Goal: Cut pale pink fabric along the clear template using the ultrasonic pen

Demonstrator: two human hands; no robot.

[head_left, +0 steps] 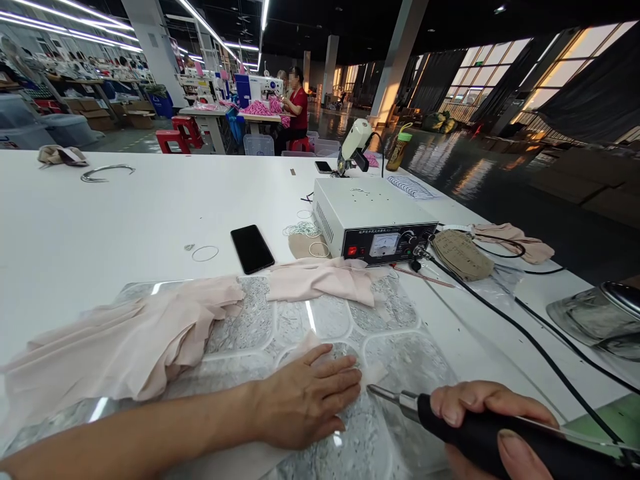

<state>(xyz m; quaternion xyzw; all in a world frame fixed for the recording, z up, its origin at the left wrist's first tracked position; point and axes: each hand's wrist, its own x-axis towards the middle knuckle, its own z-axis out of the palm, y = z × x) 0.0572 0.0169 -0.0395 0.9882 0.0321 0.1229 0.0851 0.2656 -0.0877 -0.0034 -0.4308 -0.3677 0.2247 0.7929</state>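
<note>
My left hand (313, 395) lies flat with fingers stretched out, pressing a pale pink fabric piece (250, 461) against a grey marbled mat (240, 323). My right hand (493, 427) is wrapped round a black-handled ultrasonic cutter (450, 420), its metal tip beside my left fingertips, near the fabric's edge. Whether the tip touches the fabric I cannot tell. A cable runs from the tool's side towards a white control box (375, 207) with a dial. To the left spreads a pile of pale pink fabric pieces (135, 333); another folded pink stack (323, 280) lies at the mat's far edge.
A black phone (252, 249) lies beyond the mat, with elastic loops (303, 229) near the box. At right are a brown pad (463, 253), black cables (525, 330) and a glass jar (600, 317). A person in red (297, 103) sits at a sewing machine behind.
</note>
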